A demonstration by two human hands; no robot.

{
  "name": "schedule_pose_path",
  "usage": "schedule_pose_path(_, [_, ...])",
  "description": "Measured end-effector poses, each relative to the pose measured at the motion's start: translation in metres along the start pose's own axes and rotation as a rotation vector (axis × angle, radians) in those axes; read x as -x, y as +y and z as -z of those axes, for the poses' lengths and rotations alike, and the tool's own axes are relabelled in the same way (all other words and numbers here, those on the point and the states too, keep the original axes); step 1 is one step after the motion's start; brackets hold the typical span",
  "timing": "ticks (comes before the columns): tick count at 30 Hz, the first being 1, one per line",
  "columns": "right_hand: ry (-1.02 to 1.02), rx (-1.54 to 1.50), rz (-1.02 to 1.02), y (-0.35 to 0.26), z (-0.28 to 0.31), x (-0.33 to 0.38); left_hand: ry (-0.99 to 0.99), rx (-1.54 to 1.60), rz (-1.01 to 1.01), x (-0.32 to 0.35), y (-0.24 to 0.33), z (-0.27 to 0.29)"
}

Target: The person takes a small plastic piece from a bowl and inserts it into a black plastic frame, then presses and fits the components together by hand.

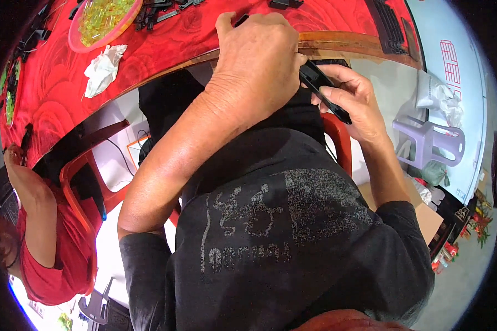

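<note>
In my right hand (354, 99) is a long, narrow black plastic part (327, 92), pinched between thumb and fingers and slanting down to the right. My left hand (259, 58) is closed just above the table's near edge, its back facing up. One of its fingertips meets the upper end of the black part. A small dark piece (241, 20) shows beside the left hand's fingers; most of what that hand grips is hidden underneath it.
On the red tablecloth (165, 55) are a pink basket (74, 41) of yellow translucent pieces, crumpled white tissue (103, 70), loose black parts (165, 12) and stacked black strips (385, 25). A co-worker's arm (33, 193) is at left. A purple stool (425, 140) stands right.
</note>
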State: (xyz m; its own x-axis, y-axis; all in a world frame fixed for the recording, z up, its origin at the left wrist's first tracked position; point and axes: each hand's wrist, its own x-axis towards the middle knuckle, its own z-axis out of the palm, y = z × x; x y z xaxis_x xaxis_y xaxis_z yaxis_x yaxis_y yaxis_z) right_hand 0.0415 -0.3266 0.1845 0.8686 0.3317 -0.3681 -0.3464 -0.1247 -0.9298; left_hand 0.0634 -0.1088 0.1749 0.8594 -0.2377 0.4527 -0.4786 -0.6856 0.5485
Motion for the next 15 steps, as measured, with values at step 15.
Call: schedule_pose_path(15, [-0.022,0.161,-0.005,-0.0058,0.0097,0.004,-0.217,0.136,0.006,-0.0095,-0.0054,0.0079])
